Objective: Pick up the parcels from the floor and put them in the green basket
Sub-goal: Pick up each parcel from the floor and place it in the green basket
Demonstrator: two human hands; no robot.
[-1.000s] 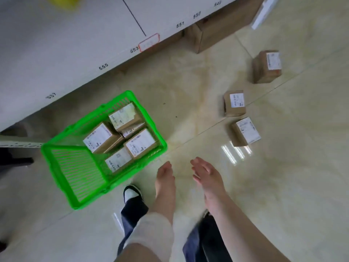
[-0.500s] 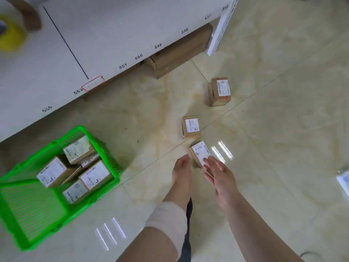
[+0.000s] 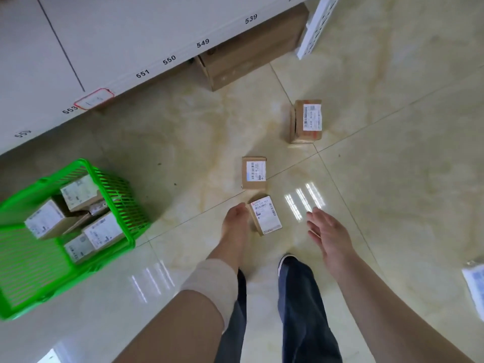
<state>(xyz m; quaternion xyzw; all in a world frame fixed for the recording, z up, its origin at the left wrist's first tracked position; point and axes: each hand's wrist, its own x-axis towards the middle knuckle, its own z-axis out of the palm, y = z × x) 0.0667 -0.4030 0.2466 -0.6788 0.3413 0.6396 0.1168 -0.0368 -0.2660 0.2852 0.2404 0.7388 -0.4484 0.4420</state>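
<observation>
Three small brown parcels with white labels lie on the tiled floor: the nearest parcel [image 3: 265,215], a middle parcel [image 3: 254,172] beyond it, and a far parcel [image 3: 306,121]. My left hand [image 3: 235,221] hangs right beside the nearest parcel's left edge; whether it touches is unclear. My right hand [image 3: 328,233] is spread open, apart from that parcel on its right. The green basket [image 3: 123,192] stands at the left with several labelled parcels inside.
A white numbered shelf [image 3: 131,35] runs along the top, with a large brown carton [image 3: 251,53] under it. A white upright [image 3: 318,24] ends the shelf. My shoe [image 3: 286,260] and trouser legs are below the hands. A white package [image 3: 475,286] lies at the right edge.
The view has closed in on the three parcels. My right hand has drawn away to the right of the nearest parcel, and my left hand is now beside its left edge.
</observation>
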